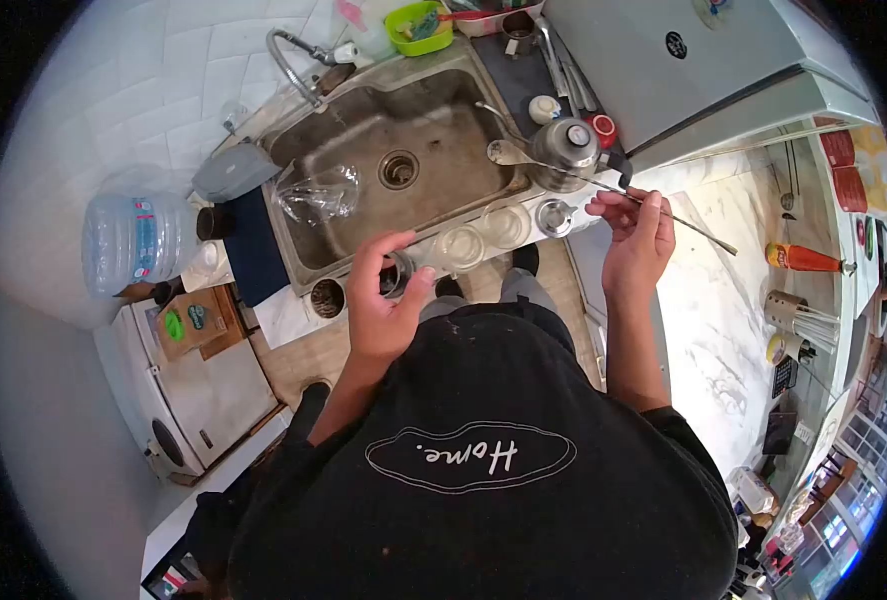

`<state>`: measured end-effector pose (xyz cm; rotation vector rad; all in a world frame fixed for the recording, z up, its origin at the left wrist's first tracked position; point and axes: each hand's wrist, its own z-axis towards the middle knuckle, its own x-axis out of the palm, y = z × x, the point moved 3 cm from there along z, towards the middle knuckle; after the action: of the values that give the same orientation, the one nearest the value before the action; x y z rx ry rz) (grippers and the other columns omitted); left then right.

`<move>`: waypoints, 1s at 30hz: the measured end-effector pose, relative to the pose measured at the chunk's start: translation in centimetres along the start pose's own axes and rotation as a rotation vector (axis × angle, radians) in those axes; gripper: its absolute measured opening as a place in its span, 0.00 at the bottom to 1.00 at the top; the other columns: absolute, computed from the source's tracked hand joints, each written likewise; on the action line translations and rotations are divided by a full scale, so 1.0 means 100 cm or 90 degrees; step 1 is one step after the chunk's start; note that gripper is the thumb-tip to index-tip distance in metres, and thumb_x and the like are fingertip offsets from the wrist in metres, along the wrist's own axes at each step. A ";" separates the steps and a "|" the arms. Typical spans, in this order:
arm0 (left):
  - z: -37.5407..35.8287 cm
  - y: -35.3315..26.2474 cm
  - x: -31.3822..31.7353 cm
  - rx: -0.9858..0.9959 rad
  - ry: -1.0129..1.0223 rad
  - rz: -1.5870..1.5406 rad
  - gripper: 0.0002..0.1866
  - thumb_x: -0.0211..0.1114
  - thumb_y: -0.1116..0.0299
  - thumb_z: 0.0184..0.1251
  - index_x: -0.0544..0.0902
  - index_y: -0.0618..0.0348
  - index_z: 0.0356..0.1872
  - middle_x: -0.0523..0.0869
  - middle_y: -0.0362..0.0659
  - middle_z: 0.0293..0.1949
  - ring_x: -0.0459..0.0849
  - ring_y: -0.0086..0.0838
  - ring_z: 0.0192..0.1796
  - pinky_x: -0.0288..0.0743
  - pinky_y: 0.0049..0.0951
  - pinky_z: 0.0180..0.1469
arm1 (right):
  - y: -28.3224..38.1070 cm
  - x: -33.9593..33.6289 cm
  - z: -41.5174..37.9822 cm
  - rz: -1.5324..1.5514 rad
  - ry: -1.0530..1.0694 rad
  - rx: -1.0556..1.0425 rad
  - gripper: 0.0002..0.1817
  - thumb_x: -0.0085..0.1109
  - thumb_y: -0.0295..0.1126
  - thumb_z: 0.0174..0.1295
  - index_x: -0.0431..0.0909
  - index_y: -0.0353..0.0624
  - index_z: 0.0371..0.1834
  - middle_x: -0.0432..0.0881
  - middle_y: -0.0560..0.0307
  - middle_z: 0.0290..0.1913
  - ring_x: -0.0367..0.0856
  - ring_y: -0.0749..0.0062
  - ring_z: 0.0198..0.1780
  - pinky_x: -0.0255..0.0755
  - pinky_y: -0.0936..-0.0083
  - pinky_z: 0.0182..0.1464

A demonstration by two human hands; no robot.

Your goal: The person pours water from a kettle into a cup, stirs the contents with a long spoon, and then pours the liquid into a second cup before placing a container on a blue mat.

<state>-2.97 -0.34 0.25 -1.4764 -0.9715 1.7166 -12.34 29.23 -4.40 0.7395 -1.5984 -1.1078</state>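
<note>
My right hand holds a long-handled metal spoon by its thin shaft, between thumb and fingers. The spoon's bowl points left and overlaps the sink's right rim in this view; its shaft crosses in front of a steel kettle. My left hand has thumb and fingers apart, curved about a dark-looking cup at the counter's front edge. Two clear glasses stand right of that cup, followed by a small metal pot. To its left sits another dark, round container.
A steel sink with a crumpled clear plastic bag lies ahead, below a curved faucet. A large water bottle stands left. On the right are a marble counter, an orange-red bottle and a grey appliance.
</note>
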 end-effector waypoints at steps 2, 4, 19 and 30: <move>0.000 -0.005 -0.012 0.030 -0.019 0.011 0.20 0.69 0.73 0.67 0.79 0.61 0.59 0.80 0.46 0.59 0.79 0.32 0.61 0.70 0.32 0.63 | -0.004 0.008 -0.003 0.028 -0.005 0.004 0.17 0.42 0.39 0.84 0.72 0.34 0.48 0.87 0.38 0.39 0.89 0.55 0.37 0.80 0.66 0.49; -0.029 0.029 -0.030 0.040 -0.068 -0.041 0.20 0.68 0.74 0.67 0.79 0.62 0.59 0.80 0.46 0.59 0.78 0.32 0.61 0.70 0.32 0.63 | -0.001 0.021 -0.029 -0.027 0.005 -0.025 0.17 0.41 0.39 0.84 0.72 0.34 0.47 0.87 0.38 0.38 0.89 0.56 0.36 0.81 0.66 0.49; -0.093 0.189 -0.153 -0.096 -0.088 0.126 0.44 0.81 0.70 0.49 0.71 0.57 0.71 0.73 0.51 0.68 0.71 0.45 0.70 0.66 0.43 0.71 | -0.056 0.102 -0.116 -0.058 0.036 0.007 0.18 0.41 0.39 0.84 0.73 0.34 0.49 0.87 0.36 0.40 0.89 0.53 0.38 0.82 0.59 0.52; -0.081 0.219 -0.111 -0.085 -0.010 0.189 0.41 0.82 0.70 0.47 0.75 0.55 0.68 0.82 0.52 0.60 0.81 0.46 0.63 0.73 0.42 0.68 | -0.043 0.106 -0.114 -0.047 0.055 -0.026 0.18 0.41 0.39 0.83 0.73 0.33 0.50 0.88 0.37 0.39 0.89 0.52 0.38 0.82 0.60 0.51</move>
<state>6.27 -19.93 -13.90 -1.7676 -0.9264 1.9033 -4.90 14.97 -3.45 0.8136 -1.4814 -1.1429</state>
